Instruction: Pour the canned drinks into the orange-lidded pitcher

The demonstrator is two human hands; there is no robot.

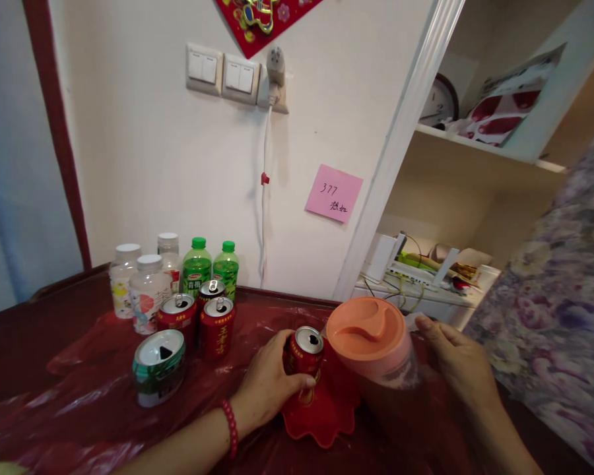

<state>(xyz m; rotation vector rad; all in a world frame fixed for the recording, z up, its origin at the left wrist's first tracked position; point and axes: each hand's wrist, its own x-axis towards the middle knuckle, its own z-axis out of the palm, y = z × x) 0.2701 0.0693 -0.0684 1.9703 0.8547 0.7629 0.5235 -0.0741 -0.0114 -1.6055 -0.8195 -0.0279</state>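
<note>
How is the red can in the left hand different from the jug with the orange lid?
The jug looks bigger than the can. The jug has an orange lid; the can has an opened silver top. The right hand holds the jug, the left hand the can. Both are held.

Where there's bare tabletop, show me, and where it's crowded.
The film-covered table lies free left of the green can, and between that can and the left hand. Crowded: jars, bottles and red cans at back left; held can, red dish and pitcher toward the right hand.
</note>
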